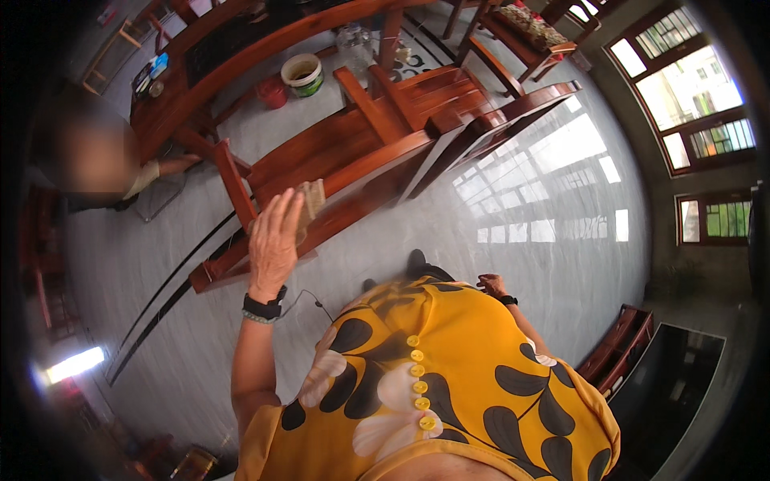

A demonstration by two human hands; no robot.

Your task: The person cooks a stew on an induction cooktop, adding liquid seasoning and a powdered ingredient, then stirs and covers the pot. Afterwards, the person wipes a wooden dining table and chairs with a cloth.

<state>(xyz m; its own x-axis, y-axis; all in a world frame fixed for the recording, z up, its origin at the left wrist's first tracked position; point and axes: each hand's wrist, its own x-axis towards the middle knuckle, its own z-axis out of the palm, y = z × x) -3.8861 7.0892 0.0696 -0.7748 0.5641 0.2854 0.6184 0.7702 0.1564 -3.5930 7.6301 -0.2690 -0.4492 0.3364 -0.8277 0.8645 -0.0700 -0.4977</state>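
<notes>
My left hand [274, 240] is raised beside the top rail of a reddish-brown wooden bench [328, 150]. Its fingers are straight and close together, and a tan ribbed cloth [313, 198] shows under and beyond them, pressed to the palm side. How the thumb grips it is hidden. My right hand [492, 284] hangs at my other side, away from the bench, its fingers loosely bent, with nothing visible in it.
A person [141, 177] sits to the left by a long wooden table [165, 114]. Beyond the bench stand a white bucket [302, 75] and a red bucket [272, 93]. A wooden chair [523, 36] holds a patterned cushion. Behind right is a large black screen [668, 385].
</notes>
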